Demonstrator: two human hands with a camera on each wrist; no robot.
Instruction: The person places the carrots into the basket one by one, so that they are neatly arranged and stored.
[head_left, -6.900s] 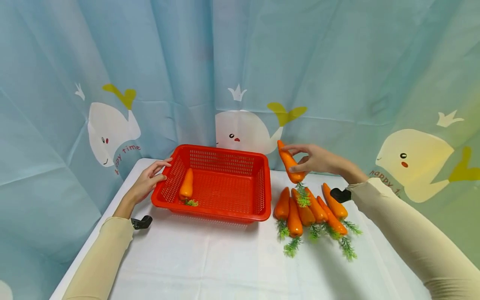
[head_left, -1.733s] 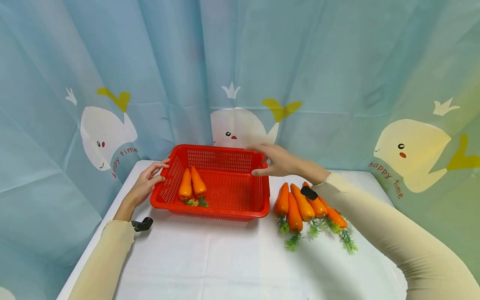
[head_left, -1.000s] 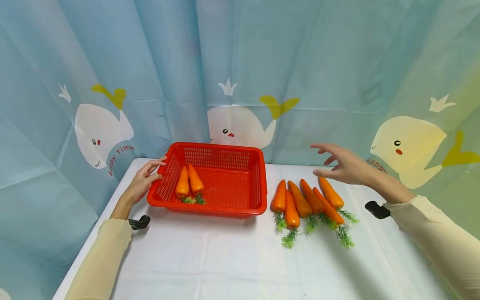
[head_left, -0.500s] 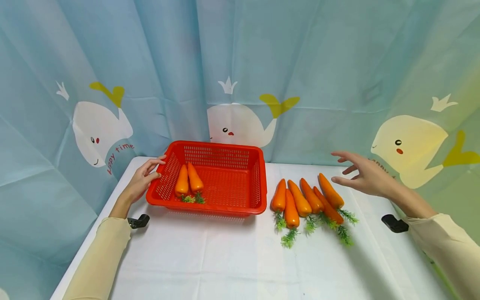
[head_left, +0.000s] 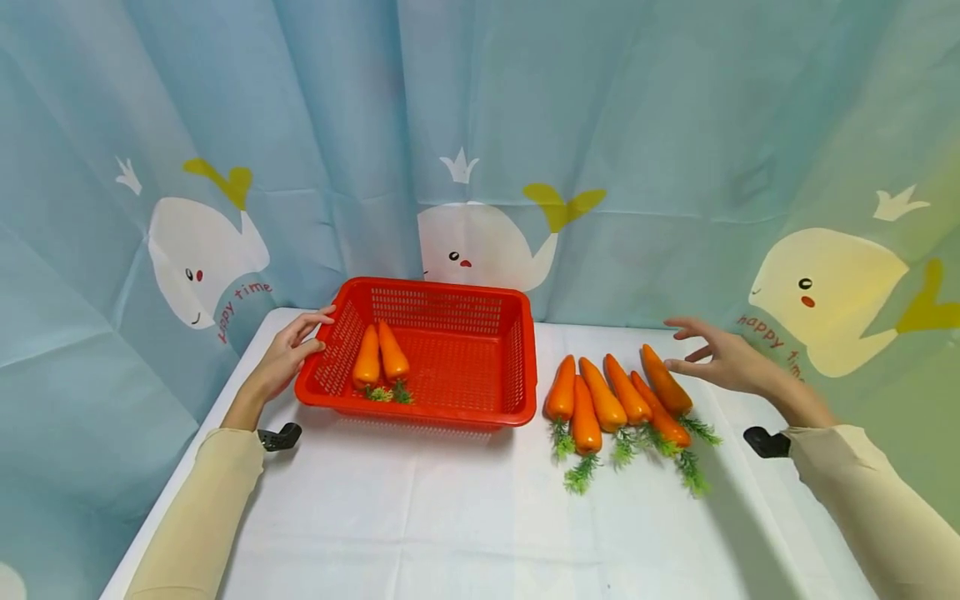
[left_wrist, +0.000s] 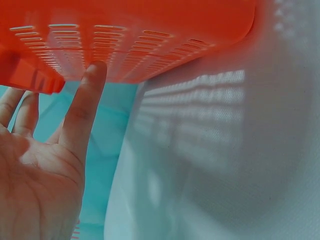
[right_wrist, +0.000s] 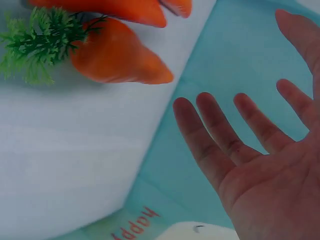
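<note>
The left hand (head_left: 286,354) is at the left end of a red plastic basket (head_left: 420,414), fingertips at the rim and the straight thumb (left_wrist: 89,95) against its slotted outer wall (left_wrist: 107,42). Inside the basket two carrots (head_left: 392,353) with green tops lie side by side on the left. To the basket's right, several more carrots (head_left: 602,396) lie fanned out on the white cloth. The right hand (head_left: 723,357), fingers spread and holding nothing, hovers just right of the rightmost carrot (head_left: 666,381). In the right wrist view its palm faces the camera, beside that carrot's tip.
A white cloth (head_left: 450,517) covers the table. Behind it hangs a blue curtain (head_left: 637,125) printed with white whales, close along the table's back edge. A black wrist mount (head_left: 767,442) sits on the right forearm, another mount (head_left: 280,437) on the left.
Earlier the right hand held a carrot over the pile; a second carrot now lies in the basket. The right hand has since moved right and lowered beside the pile. The left hand stays at the rim.
</note>
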